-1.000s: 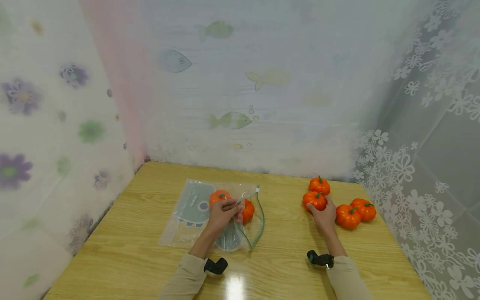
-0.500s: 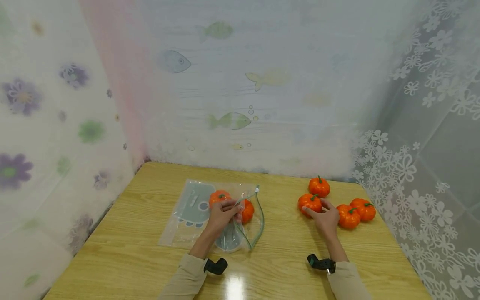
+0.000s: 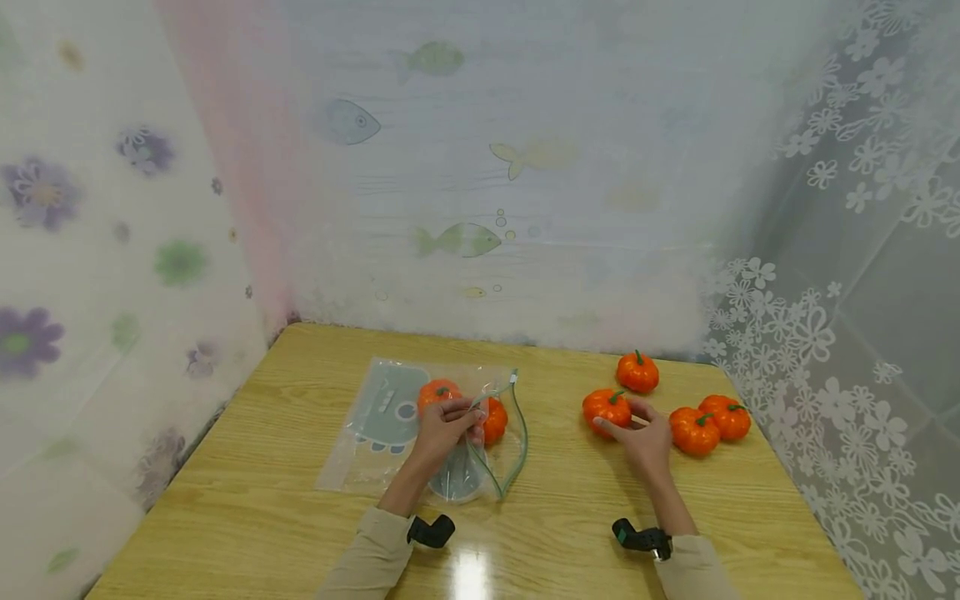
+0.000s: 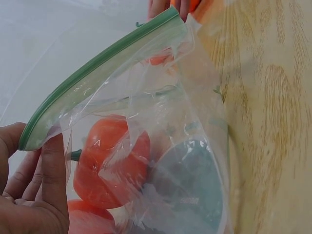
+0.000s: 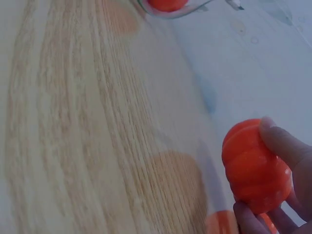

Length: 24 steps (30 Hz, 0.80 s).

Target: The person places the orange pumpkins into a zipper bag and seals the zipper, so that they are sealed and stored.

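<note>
My left hand (image 3: pixel 444 429) pinches the edge of a clear zip bag (image 4: pixel 97 68) with a green seal, and its mouth gapes toward the right. Inside the bag, two orange toy pumpkins (image 4: pixel 109 163) show through the plastic beside a grey-green print. On the right, my right hand (image 3: pixel 648 437) grips another orange toy pumpkin (image 3: pixel 607 412) between thumb and fingers. The right wrist view shows that pumpkin (image 5: pixel 256 165) with the thumb over its top and fingers under it; its stem is hidden there.
Behind the right hand sits one loose pumpkin (image 3: pixel 638 372). Two others, a nearer pumpkin (image 3: pixel 694 431) and a farther pumpkin (image 3: pixel 725 417), touch each other at the right side of the wooden table (image 3: pixel 555 533). Patterned curtains (image 3: pixel 570 275) stand along the table's back and sides.
The right hand has carried its pumpkin leftward, away from the pumpkin behind it, toward the bag. My left hand and the bag have stayed in place.
</note>
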Tool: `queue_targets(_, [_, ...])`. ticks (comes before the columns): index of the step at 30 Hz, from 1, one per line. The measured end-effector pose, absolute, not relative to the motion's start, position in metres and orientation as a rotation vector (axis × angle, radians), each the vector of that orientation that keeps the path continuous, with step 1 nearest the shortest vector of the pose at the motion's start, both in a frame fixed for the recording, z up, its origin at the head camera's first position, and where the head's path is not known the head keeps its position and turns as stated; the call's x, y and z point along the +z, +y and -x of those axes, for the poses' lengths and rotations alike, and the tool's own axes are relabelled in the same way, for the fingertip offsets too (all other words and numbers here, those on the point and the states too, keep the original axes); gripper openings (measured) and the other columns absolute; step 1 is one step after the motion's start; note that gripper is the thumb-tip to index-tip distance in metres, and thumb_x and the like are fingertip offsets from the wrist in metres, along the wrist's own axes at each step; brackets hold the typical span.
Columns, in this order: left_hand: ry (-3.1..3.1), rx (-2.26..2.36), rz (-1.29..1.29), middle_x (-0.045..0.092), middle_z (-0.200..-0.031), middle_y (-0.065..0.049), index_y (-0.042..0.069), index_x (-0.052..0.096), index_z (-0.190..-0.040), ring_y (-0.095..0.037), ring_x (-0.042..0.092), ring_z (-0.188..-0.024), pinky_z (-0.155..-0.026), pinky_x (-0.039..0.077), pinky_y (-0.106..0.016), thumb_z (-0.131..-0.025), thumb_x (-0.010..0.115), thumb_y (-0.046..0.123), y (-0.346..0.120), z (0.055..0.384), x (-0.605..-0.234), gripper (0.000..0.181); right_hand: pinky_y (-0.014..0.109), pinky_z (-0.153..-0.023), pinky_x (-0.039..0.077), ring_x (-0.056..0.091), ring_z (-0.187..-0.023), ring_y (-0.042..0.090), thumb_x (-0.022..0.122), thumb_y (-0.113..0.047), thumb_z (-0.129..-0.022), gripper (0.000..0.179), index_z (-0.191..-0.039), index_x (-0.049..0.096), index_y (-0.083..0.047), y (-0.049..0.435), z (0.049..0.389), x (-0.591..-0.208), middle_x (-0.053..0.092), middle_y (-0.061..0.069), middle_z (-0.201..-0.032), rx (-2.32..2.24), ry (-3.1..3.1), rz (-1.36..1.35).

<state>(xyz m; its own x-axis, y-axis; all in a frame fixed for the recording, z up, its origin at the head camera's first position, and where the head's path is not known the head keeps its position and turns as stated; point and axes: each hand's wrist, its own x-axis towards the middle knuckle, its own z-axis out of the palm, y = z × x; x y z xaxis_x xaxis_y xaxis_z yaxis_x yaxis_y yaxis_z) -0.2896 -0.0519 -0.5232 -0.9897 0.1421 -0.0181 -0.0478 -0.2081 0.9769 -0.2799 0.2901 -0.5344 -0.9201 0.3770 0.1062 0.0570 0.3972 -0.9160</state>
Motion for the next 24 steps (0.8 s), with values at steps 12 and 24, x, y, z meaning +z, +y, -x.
queue_targets(12, [1.934, 2.335, -0.12, 0.076, -0.097, -0.014, -0.009, 0.065, -0.124, -0.009, 0.067, -0.064, -0.061, 0.056, -0.021, -0.096, 0.068, 0.002, -0.052, 0.286, -0.519, 0.03, 0.04, -0.095, 0.057, 0.06, -0.122, 0.041, 0.087, -0.035, -0.083, 0.075, -0.144, 0.053, -0.006, 0.278, 0.271, -0.532, 0.051, 0.022, -0.139, 1.536, -2.572, 0.248])
queue_targets(24, [1.935, 2.341, -0.125, 0.076, -0.098, -0.017, -0.012, 0.064, -0.124, -0.008, 0.068, -0.064, -0.06, 0.056, -0.02, -0.096, 0.07, 0.003, -0.052, 0.287, -0.52, 0.033, 0.032, -0.094, 0.058, 0.063, -0.12, 0.04, 0.086, -0.02, -0.084, 0.068, -0.143, 0.055, -0.006, 0.254, 0.263, -0.532, 0.052, 0.02, -0.139, 1.695, -2.533, 0.08])
